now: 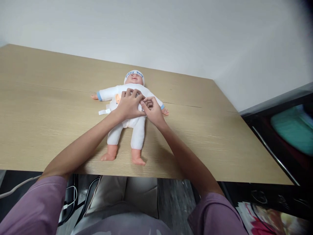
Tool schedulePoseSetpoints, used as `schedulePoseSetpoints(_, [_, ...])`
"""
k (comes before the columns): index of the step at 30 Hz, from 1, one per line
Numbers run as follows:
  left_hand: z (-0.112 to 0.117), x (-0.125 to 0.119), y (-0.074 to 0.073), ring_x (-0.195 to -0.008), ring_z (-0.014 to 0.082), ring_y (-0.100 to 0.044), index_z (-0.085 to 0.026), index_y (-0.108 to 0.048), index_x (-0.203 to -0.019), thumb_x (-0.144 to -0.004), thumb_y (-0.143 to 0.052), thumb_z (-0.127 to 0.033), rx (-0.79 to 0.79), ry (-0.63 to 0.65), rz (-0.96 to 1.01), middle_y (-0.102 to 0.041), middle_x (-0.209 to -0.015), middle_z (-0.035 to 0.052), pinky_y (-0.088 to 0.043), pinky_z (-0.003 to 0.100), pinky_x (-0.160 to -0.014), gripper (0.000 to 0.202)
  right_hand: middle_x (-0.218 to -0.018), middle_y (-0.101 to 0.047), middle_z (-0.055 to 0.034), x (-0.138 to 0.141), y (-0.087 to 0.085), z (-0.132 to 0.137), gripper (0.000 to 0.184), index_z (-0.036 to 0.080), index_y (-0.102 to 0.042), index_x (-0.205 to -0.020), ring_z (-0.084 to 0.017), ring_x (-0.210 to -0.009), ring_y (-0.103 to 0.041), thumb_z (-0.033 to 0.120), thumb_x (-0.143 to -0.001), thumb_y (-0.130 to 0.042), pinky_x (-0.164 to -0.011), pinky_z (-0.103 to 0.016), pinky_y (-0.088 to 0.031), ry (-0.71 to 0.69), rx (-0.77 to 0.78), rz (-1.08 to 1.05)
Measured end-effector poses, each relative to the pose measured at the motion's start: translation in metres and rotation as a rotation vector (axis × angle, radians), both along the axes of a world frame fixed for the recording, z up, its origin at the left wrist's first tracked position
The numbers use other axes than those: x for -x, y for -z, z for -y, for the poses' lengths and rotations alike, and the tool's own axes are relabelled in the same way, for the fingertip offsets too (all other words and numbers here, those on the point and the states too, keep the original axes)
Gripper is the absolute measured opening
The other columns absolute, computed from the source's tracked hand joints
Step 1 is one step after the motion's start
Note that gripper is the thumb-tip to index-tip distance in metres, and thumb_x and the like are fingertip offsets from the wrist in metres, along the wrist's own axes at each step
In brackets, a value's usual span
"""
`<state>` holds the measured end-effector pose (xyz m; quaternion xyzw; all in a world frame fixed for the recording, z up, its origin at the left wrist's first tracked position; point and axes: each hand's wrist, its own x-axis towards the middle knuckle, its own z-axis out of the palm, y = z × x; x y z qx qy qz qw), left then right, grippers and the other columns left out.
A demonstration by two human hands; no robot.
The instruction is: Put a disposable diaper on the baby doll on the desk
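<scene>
A baby doll (113,93) lies on its back, dressed in a white suit with blue cuffs and a white cap. Around its hips is a white diaper (132,122), and a white fastening tab (104,112) sticks out loose on the left side. My left hand (132,104) rests over the doll's belly and the diaper's front, fingers apart and slightly bent. At the diaper's right side, my right hand (152,109) has its thumb and fingers pinched together, touching the left thumb area. The exact part of the diaper between those fingers is hidden.
The doll lies on a light wooden table (200,137) against a pale wall (156,36). A dark-framed object with a teal surface (293,129) stands off the table's right edge. Below it are printed papers (269,217); a white cable (18,186) hangs at lower left.
</scene>
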<state>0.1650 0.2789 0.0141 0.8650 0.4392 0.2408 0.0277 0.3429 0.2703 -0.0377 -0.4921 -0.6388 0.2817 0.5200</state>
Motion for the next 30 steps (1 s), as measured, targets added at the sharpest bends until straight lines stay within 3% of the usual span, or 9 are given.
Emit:
schedulePoseSetpoints(2, [-0.003, 0.001, 0.003, -0.143, 0.0511, -0.051, -0.021, -0.073, -0.14, -0.088, -0.087, -0.053, 0.018, 0.016, 0.024, -0.067, -0.153, 0.02, -0.039, 0.064, -0.117, 0.064, -0.122, -0.075, -0.0104, -0.004, 0.004, 0.016, 0.045, 0.027, -0.074, -0.125, -0.026, -0.107, -0.072, 0.068, -0.109, -0.067, -0.095, -0.041, -0.064, 0.029, -0.131, 0.106])
schedulePoseSetpoints(5, [-0.01, 0.005, 0.005, -0.144, 0.0523, -0.05, -0.019, -0.068, -0.148, -0.084, -0.092, -0.056, 0.057, 0.045, 0.076, -0.068, -0.153, 0.0204, -0.039, 0.067, -0.12, 0.077, -0.151, -0.07, -0.0162, -0.012, 0.01, 0.036, 0.051, 0.027, -0.072, -0.151, -0.034, -0.143, -0.065, 0.056, -0.12, -0.045, -0.126, -0.057, -0.052, 0.002, -0.298, 0.325])
schedulePoseSetpoints(8, [-0.016, 0.018, 0.002, -0.141, 0.0464, -0.057, -0.02, -0.066, -0.147, -0.087, -0.091, -0.057, 0.116, 0.152, 0.213, -0.071, -0.152, 0.0181, -0.044, 0.063, -0.121, 0.075, -0.162, -0.064, -0.0183, -0.02, 0.015, 0.043, 0.06, 0.024, -0.063, -0.168, -0.037, -0.152, -0.059, 0.052, -0.121, -0.037, -0.132, -0.061, -0.045, -0.049, -0.367, 0.494])
schedulePoseSetpoints(12, [-0.014, 0.057, 0.003, -0.135, 0.032, -0.069, -0.02, -0.064, -0.146, -0.108, -0.069, -0.055, 0.167, 0.296, 0.493, -0.072, -0.151, 0.0166, -0.054, 0.047, -0.117, 0.051, -0.166, -0.061, -0.0183, -0.026, 0.015, 0.041, 0.063, 0.025, -0.055, -0.176, -0.039, -0.152, -0.057, 0.051, -0.121, -0.036, -0.132, -0.063, -0.044, -0.074, -0.383, 0.604])
schedulePoseSetpoints(17, [-0.008, 0.116, 0.035, -0.122, 0.0279, -0.069, -0.021, -0.068, -0.135, -0.114, -0.059, -0.049, 0.077, 0.098, 0.481, -0.076, -0.136, 0.0139, -0.055, 0.045, -0.11, 0.036, -0.161, -0.065, -0.017, -0.025, 0.011, 0.042, 0.059, 0.027, -0.058, -0.173, -0.037, -0.148, -0.06, 0.047, -0.121, -0.037, -0.128, -0.062, -0.047, -0.054, -0.405, 0.629])
schedulePoseSetpoints(21, [-0.011, 0.133, 0.059, -0.122, 0.0311, -0.066, -0.021, -0.065, -0.131, -0.109, -0.058, -0.042, 0.092, -0.015, 0.354, -0.074, -0.136, 0.0151, -0.055, 0.05, -0.113, 0.031, -0.155, -0.067, -0.017, -0.016, 0.004, 0.044, 0.051, 0.028, -0.069, -0.161, -0.037, -0.144, -0.063, 0.043, -0.12, -0.044, -0.126, -0.063, -0.048, 0.056, -0.436, 0.612])
schedulePoseSetpoints(26, [-0.003, 0.136, 0.058, -0.132, 0.0428, -0.062, -0.018, -0.065, -0.127, -0.106, -0.062, -0.041, 0.051, -0.226, 0.072, -0.072, -0.135, 0.0223, -0.049, 0.061, -0.12, 0.032, -0.137, -0.071, -0.0153, 0.012, -0.026, 0.041, 0.039, 0.028, -0.076, -0.145, -0.037, -0.129, -0.067, 0.042, -0.117, -0.053, -0.116, -0.061, -0.053, 0.153, -0.469, 0.548])
schedulePoseSetpoints(30, [0.012, 0.144, 0.049, -0.133, 0.0499, -0.064, -0.009, -0.06, -0.138, -0.106, -0.065, -0.05, 0.147, -0.398, -0.052, -0.07, -0.137, 0.0308, -0.052, 0.064, -0.114, 0.052, -0.119, -0.07, -0.0114, 0.045, -0.055, 0.027, 0.03, 0.027, -0.075, -0.135, -0.034, -0.114, -0.067, 0.04, -0.114, -0.058, -0.112, -0.057, -0.055, -0.006, -0.456, 0.556])
